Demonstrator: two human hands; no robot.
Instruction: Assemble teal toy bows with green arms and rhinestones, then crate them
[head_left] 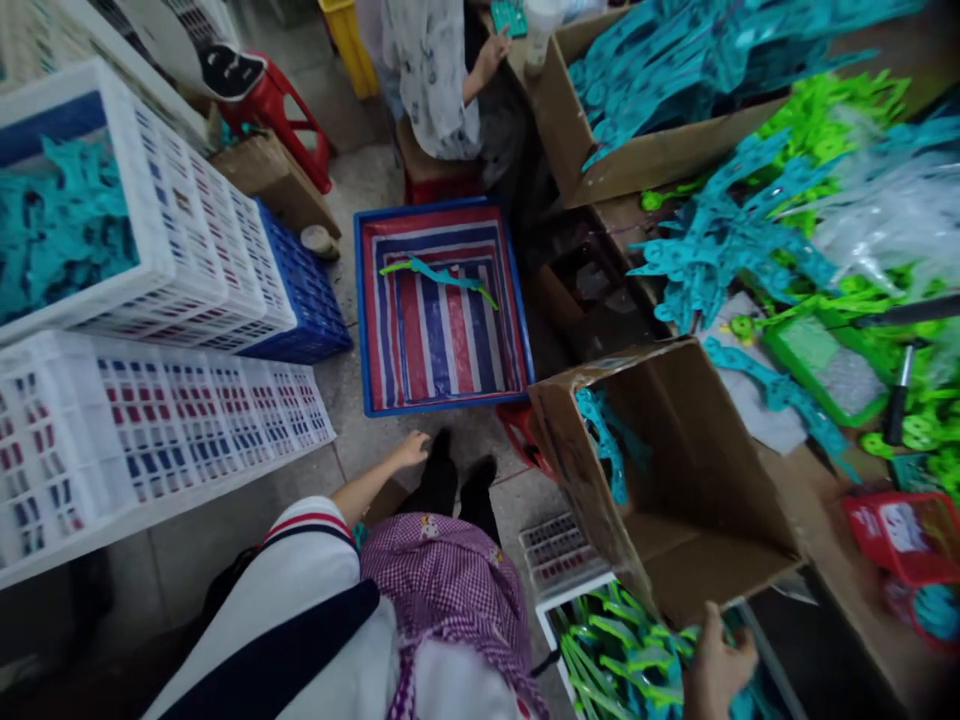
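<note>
Left hand: (411, 450) held low over the grey floor (352, 440), fingers loose and curled down, nothing gripped; just beside the black shoes (457, 480).
Right hand: (716, 665) closed on a bunch of green and teal flat plastic parts (622, 650) at the bottom edge; full grip partly cut off by the frame.
Parts location: bunch is held over the white slotted plastic crate (559, 590) filled with the same parts, just below the tilted brown cardboard box (675, 480).
Cardboard box: open mouth faced toward the camera, one teal part (604, 440) seen inside.
Blue tray: blue-rimmed crate lined with red, white and blue striped sheet (442, 310) on the floor ahead; one green and teal part (439, 275) lying in it.
Left side: stacked white lattice crates (150, 430), upper one loaded with teal parts (60, 230).
Tabletop: (832, 560) at right, covered with loose teal and green parts.
Other person: a hand (491, 50) seen at top, seated by a red stool (289, 110).
</note>
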